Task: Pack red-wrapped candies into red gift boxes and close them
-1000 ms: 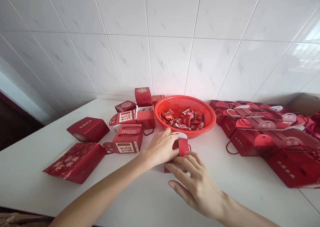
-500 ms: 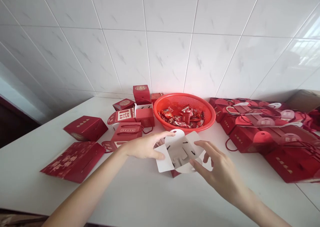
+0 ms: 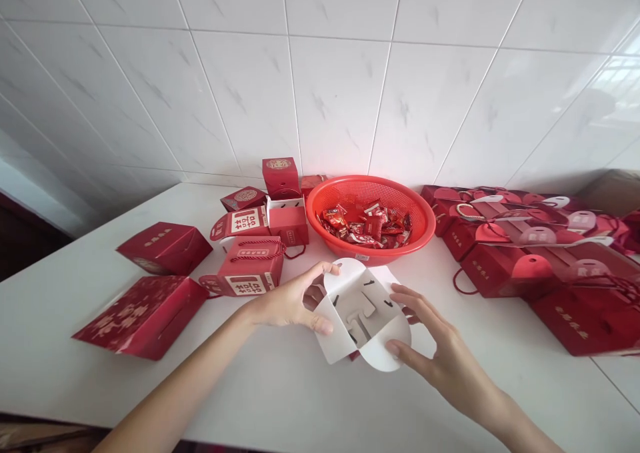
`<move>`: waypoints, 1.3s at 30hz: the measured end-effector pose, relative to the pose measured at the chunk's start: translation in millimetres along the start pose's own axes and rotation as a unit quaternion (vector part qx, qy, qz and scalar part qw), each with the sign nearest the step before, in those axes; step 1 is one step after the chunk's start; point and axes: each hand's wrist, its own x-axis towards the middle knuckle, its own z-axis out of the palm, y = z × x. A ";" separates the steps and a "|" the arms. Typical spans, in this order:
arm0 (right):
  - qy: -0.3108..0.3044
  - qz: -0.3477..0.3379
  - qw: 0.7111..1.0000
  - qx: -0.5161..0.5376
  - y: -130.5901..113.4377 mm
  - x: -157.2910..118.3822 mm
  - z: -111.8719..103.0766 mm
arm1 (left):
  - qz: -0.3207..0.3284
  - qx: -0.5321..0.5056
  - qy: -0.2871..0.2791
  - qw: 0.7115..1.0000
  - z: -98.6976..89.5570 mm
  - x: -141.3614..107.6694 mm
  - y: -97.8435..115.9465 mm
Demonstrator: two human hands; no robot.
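Note:
Between my hands stands a gift box with its white inside facing up and its flaps folded outward. Slots and a hooked tab show inside it; its red outer sides are almost hidden under the flaps. My left hand grips the box's left side, thumb on the left flap and fingers behind the rounded far flap. My right hand holds the other side, thumb on the rounded near flap and fingers at the right flap. Just behind the box is a red plastic basket with wrapped candies in it.
Several red boxes stand at the left, some with rope handles. Many more red boxes crowd the right side, with a brown carton behind. A white tiled wall rises at the back of the white table.
The box has turned a little between my hands, and its near flap now leans outward. My right thumb has come onto that flap. The view has shifted slightly.

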 end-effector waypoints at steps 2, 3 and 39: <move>0.008 -0.010 1.000 0.006 5.7 -0.6 3.5 | 0.017 -0.030 0.004 0.999 1.1 3.7 -7.5; 0.011 -0.014 1.000 0.007 8.4 0.5 4.2 | 0.024 -0.037 0.010 0.999 1.6 6.3 -10.4; 0.108 0.058 0.968 0.221 40.2 201.1 -22.2 | -0.163 0.559 -0.013 0.813 -27.9 147.3 103.6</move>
